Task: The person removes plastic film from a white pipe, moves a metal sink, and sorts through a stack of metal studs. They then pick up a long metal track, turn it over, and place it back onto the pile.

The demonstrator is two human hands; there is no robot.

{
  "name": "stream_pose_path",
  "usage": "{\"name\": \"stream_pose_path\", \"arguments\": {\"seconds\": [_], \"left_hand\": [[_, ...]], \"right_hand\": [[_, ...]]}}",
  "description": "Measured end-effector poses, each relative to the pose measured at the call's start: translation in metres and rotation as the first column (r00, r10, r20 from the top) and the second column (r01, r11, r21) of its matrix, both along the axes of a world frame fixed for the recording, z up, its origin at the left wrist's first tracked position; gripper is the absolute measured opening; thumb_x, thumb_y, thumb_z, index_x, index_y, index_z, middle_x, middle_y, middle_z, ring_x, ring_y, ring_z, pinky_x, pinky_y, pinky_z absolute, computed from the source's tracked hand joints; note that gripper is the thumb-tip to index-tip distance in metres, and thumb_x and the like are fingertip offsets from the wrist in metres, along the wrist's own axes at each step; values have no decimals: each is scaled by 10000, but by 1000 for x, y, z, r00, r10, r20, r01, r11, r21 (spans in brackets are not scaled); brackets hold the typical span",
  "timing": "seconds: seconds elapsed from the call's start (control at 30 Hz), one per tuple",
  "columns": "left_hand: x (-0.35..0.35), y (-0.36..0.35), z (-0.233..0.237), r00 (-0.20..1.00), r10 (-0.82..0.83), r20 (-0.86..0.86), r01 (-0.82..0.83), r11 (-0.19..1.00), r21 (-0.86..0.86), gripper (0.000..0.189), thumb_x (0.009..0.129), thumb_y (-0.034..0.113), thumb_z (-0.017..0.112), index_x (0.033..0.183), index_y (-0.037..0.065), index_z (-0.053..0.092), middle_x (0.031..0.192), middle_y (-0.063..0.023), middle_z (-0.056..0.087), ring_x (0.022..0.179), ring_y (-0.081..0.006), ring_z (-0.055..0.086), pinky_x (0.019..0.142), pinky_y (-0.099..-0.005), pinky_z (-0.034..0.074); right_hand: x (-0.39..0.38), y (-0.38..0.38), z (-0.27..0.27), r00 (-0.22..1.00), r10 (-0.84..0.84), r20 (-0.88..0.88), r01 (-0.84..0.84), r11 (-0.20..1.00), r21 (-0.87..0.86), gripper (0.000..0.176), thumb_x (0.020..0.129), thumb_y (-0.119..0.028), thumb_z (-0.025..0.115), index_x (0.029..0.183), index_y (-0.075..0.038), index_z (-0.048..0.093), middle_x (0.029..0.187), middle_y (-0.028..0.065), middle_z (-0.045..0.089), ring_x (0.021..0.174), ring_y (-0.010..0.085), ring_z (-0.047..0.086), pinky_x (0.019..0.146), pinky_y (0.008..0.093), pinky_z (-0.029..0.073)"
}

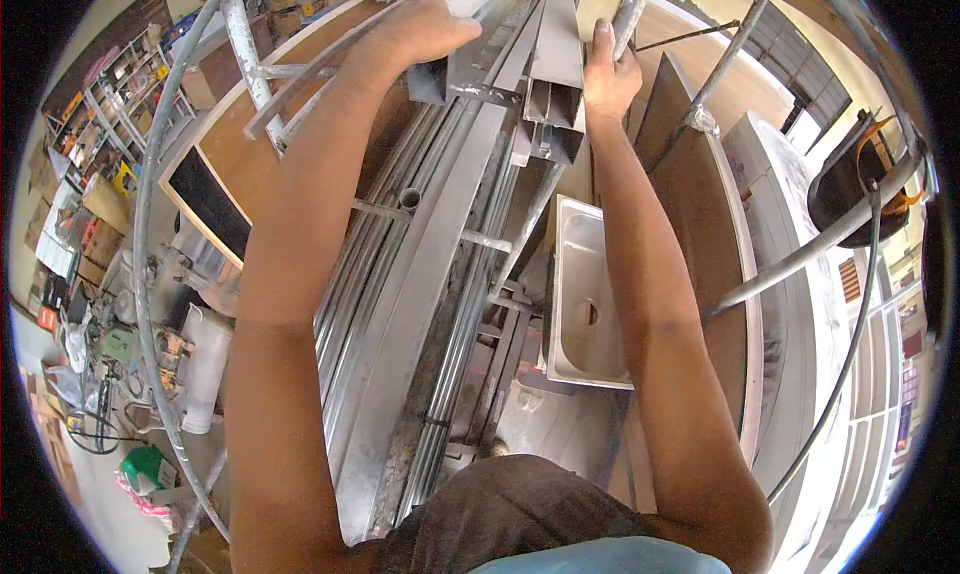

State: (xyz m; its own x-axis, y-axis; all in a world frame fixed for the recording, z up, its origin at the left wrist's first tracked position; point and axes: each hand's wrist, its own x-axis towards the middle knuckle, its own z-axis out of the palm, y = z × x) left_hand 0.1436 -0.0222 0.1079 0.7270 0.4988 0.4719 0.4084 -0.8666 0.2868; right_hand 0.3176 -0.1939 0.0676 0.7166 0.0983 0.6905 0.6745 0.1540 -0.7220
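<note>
My left hand [425, 32] is closed at the top of the view, above the dark end of a square metal tube [428, 82]. What its fingers hold is hidden. My right hand [611, 79] has its fingers curled around a round metal pipe [634, 12], thumb pointing up. Just left of that hand, pale rectangular metal tubes [556, 66] lie stacked with their hollow ends facing me. Below both arms run long round steel pipes [385, 209] and a wide flat metal length [425, 244], resting on rack crossbars.
A stainless steel sink [580, 349] stands below my right forearm. Large brown boards [690, 194] lean on the right. Scaffold poles [240, 44] frame both sides, and a black bucket [850, 189] hangs at right. Shelves [125, 99] and clutter fill the left floor.
</note>
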Motion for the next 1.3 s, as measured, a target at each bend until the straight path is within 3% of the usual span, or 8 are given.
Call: {"name": "stream_pose_path", "arguments": {"seconds": [0.13, 0.27, 0.33, 0.67, 0.73, 1.0, 1.2, 1.3], "left_hand": [[-7, -45, 34, 970, 102, -220, -92, 994, 55, 580, 813, 430, 496, 1096, -58, 633, 1094, -279, 638, 1021, -389, 634, 893, -420, 485], [19, -16, 12, 959, 245, -146, -239, 969, 54, 592, 796, 444, 532, 1085, -60, 646, 1083, -287, 640, 990, -394, 645, 877, -430, 493], [13, -17, 23, 923, 208, -323, -195, 978, 74, 588, 772, 432, 585, 1078, -66, 651, 1088, -293, 639, 969, -392, 653, 873, -429, 494], [3, -30, 28, 944, 223, -242, -273, 942, -194, 574, 718, 398, 661, 993, -106, 649, 954, -266, 670, 832, -354, 678, 623, -445, 588], [1, -28, 30, 950, 198, -243, -236, 962, -139, 577, 709, 404, 662, 994, -98, 654, 951, -262, 672, 836, -356, 677, 643, -453, 576], [-34, -70, 38, 953, 172, -249, -210, 969, -133, 556, 729, 420, 648, 1022, -53, 675, 961, -249, 681, 830, -362, 672, 756, -422, 522], [-94, -71, 16, 996, 67, -52, -84, 815, -573, 691, 778, 472, 678, 1267, -2, 560, 1361, -215, 486, 1196, -310, 538, 912, -529, 523], [-125, -72, -15, 981, -53, 188, 189, 506, -842, 697, 817, 482, 677, 1335, 46, 510, 1495, -173, 322, 1414, -321, 243, 937, -639, 456]], "right_hand": [[8, 5, -7, 996, 74, -46, -71, 996, 51, 575, 871, -507, 599, 1023, 41, 679, 863, 182, 695, 833, 240, 645, 822, 366, 473], [17, 7, -11, 1000, 11, -12, -11, 1000, -3, 530, 874, -468, 606, 1030, 32, 685, 906, 206, 703, 865, 261, 669, 838, 363, 481], [15, 9, -10, 999, -8, 34, 5, 996, 84, 540, 820, -512, 640, 905, 19, 688, 784, 237, 676, 760, 389, 670, 754, 432, 509], [6, 1, -7, 995, 102, 15, -103, 990, 93, 491, 845, -417, 659, 995, 50, 669, 854, 240, 691, 828, 352, 687, 802, 417, 507], [5, -1, -6, 994, 105, 16, -106, 993, 45, 462, 892, -404, 616, 1042, 28, 682, 919, 204, 702, 893, 272, 676, 832, 375, 486], [18, 10, -10, 997, 27, 67, -28, 1000, 9, 537, 897, -462, 580, 1009, 55, 673, 843, 199, 686, 818, 262, 648, 801, 384, 480], [-1, -2, -4, 997, 8, 75, -9, 1000, 11, 554, 890, -456, 570, 994, 78, 676, 863, 268, 680, 859, 383, 673, 804, 438, 492], [-6, -4, 1, 997, -18, 80, 17, 1000, 4, 528, 896, -445, 567, 1011, 57, 681, 888, 240, 691, 873, 361, 675, 810, 419, 488]]}}
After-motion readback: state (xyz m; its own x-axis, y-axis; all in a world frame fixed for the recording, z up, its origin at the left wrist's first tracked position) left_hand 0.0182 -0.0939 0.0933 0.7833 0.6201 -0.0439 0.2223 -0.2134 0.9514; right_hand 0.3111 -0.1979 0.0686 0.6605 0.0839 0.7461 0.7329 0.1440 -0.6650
